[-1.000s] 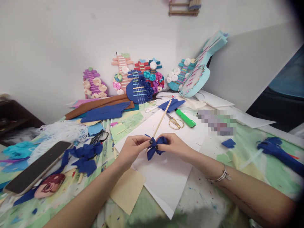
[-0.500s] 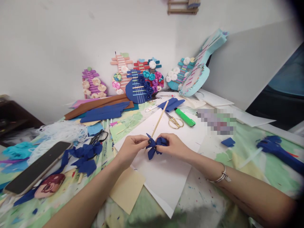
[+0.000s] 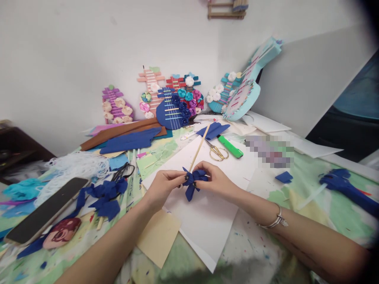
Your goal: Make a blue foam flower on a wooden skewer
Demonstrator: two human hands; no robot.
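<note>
A dark blue paper flower (image 3: 192, 191) with several petals is held above a white sheet of paper (image 3: 204, 232). My left hand (image 3: 167, 183) is closed, pinching the flower's left side between thumb and fingers. From the right, my right hand (image 3: 214, 179) grips the flower too, with its index finger curled over the top and its thumb at the front. A thin wooden stick (image 3: 199, 148) slants up and away from beside the flower; its near end is hidden behind the fingers. Gold-handled scissors (image 3: 218, 152) and a green box cutter (image 3: 231, 146) lie just beyond my hands.
A phone (image 3: 44, 211), white cord (image 3: 71, 165) and blue paper scraps (image 3: 108, 195) lie at left. A blue glue gun (image 3: 349, 189) lies at right. Paper instruments with flowers, including a blue one (image 3: 166, 110), stand against the wall. A beige card (image 3: 160, 238) lies in front.
The flower has turned slightly between my fingers, and its lower petal now points a little further right and down. Both hands keep their grip in nearly the same place.
</note>
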